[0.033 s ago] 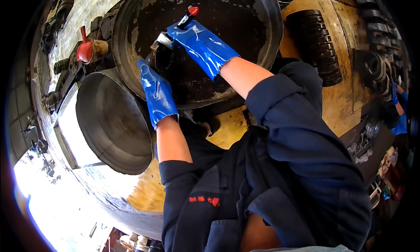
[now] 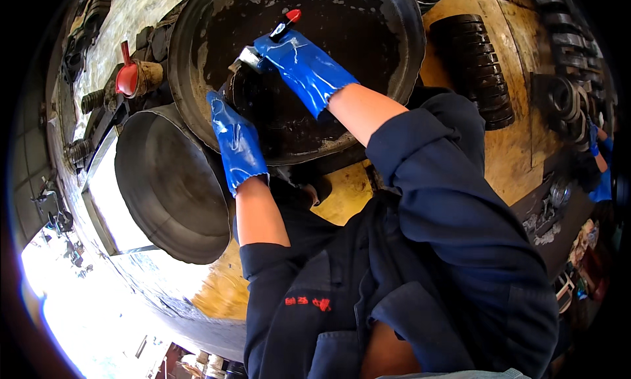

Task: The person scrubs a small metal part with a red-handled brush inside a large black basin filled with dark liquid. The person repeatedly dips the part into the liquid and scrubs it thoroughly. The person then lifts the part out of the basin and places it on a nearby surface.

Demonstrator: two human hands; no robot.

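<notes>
My right hand (image 2: 289,57), in a blue rubber glove, is closed round a paintbrush (image 2: 281,30) with a black handle and red end. The brush's silver ferrule points left, toward a dark, wet-looking rounded part (image 2: 243,90). In a matching glove, my left hand (image 2: 231,129) grips that part at its left side. Its fingers are partly hidden, and the part's outline blends into the dark liquid. Both hands are over a wide round metal basin (image 2: 412,57) with dark, oily liquid in it.
Left of the basin is an empty-looking grey metal bowl (image 2: 174,188). Beyond it stands a pot with a red funnel-like piece (image 2: 127,76). A black ribbed cylinder (image 2: 472,70) lies on the wooden surface (image 2: 519,136) at right. Another person's blue sleeve (image 2: 601,188) shows at far right.
My right hand and the paintbrush have shifted very slightly right and up. My left hand stays nearly in place.
</notes>
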